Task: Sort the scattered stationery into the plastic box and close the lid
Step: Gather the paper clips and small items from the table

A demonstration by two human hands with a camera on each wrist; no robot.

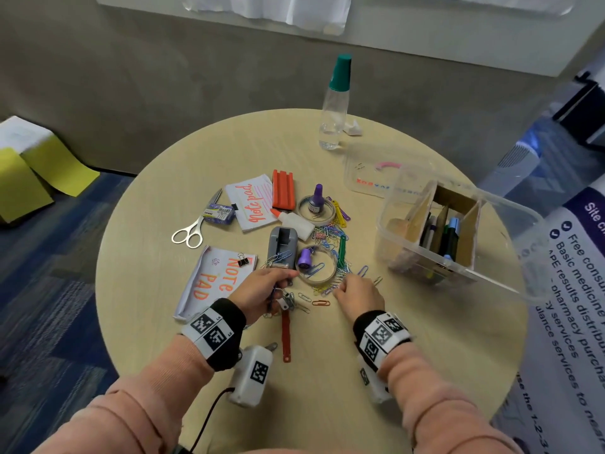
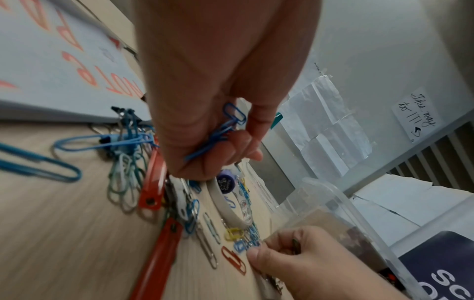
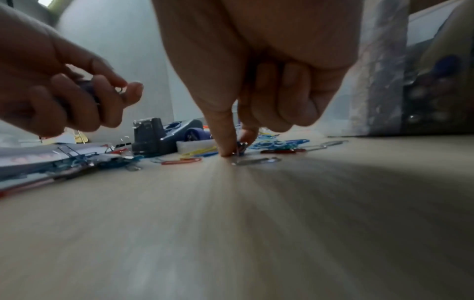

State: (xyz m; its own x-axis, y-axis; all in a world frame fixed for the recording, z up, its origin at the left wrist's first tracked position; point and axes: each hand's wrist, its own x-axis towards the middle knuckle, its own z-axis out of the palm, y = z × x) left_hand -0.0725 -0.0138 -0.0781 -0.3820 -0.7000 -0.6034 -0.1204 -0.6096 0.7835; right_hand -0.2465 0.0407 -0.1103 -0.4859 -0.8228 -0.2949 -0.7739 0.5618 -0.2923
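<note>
A round, pale wood desk (image 1: 425, 371) is seen from above, with stationery scattered over its middle. The left hand (image 1: 262, 291) is held just above the desk at about 6 o'clock of the clutter, and its grip is closed round a bunch of blue paper clips (image 2: 225, 130), which are pinched between curled fingers and thumb in the left wrist view. The right hand (image 1: 358, 294) is lowered to the desk just to the 3 o'clock side of the left; thumb and forefinger tips (image 3: 225, 142) are pressed down together on a small clip (image 3: 241, 148) at the edge of the loose clip pile (image 1: 330, 253), the other fingers being curled into the palm.

The plastic box (image 1: 409, 257) is set at 3 o'clock on the desk, open, with cardboard dividers inside and pens standing in the middle compartments. Its clear lid (image 1: 366, 178) is laid flat on the desk behind it, toward 1 o'clock.

A grey tape dispenser (image 1: 282, 247) is placed just beyond the left hand, at 12 o'clock of it. Two tape rings (image 1: 317, 267) are laid to its right, each with a purple ink bottle inside. Two notepads (image 1: 216, 283), scissors (image 1: 193, 229), an orange ridged block (image 1: 283, 193) and a glue bottle (image 1: 294, 221) are spread from 9 to 12 o'clock. A red strip (image 1: 286, 332) is laid between the wrists. A clear bottle with a green cap (image 1: 334, 106) is stood upright at the far edge.
</note>
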